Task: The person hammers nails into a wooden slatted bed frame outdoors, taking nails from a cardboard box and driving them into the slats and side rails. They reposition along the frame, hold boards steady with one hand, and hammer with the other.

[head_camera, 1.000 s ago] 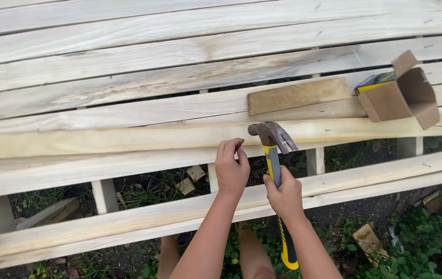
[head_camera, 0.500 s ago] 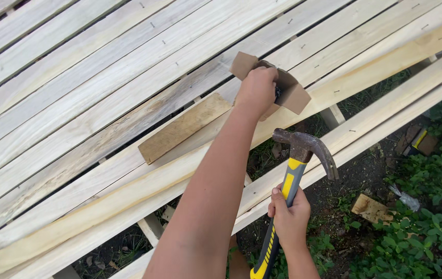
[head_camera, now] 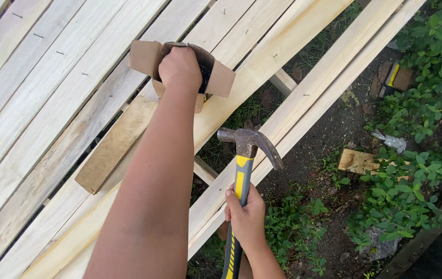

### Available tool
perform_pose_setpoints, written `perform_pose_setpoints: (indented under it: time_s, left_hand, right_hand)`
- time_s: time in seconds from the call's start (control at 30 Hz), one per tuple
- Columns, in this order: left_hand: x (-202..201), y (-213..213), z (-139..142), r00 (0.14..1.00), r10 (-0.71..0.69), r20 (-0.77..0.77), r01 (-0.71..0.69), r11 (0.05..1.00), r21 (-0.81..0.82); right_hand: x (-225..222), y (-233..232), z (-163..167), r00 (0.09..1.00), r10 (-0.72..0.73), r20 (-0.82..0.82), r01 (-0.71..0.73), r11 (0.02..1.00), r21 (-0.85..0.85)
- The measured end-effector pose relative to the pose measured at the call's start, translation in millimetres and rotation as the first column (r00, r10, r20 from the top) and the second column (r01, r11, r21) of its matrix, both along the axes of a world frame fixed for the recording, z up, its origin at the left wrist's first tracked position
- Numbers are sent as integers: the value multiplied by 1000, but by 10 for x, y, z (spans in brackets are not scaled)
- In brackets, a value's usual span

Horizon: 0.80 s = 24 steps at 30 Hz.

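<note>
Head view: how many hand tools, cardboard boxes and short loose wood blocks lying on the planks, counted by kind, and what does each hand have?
Claw hammer, held in the right hand: 1
Cardboard box, left hand reaching inside: 1
Short wood block on the planks: 1
Total: 3

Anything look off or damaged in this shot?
Nothing broken. The short wood block lies loose and askew across the planks. The cardboard box has its flaps splayed open, with the left hand inside. The right hand grips the hammer. Wood scraps litter the ground.
</note>
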<state>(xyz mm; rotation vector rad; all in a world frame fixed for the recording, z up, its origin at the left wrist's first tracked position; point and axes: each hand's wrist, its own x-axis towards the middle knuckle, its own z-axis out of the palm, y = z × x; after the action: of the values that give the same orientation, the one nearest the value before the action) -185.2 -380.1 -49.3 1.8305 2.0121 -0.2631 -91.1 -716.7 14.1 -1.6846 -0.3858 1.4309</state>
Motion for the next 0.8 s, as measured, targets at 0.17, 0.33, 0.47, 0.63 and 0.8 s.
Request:
perform_pose_setpoints:
  time_s: [0.17,0.33,0.47,0.63,0.8]
  left_hand:
    - [-32,-47,276,997,-63,-52,61,997,-45]
    - [-84,-242,478,992,-120,39,111,975,192]
    - [-309,-495,663,945,-196,263,19,833,553]
    - [-977,-1315,794,699,-171,694,-283,826,488]
    - [-1988,-2586,572,511,232,828,-602,784,152]
  right_hand:
    - [71,14,31,1000,16,-8,-16,1000,-19]
    - [137,56,-28,998,28,54,-26,999,-35]
    - [81,96,-65,999,30,44,-30,999,14]
    - [-96,48,-29,995,68,78,-70,997,32]
    - [-476,-163,-69,980,182,83,-181,983,-10]
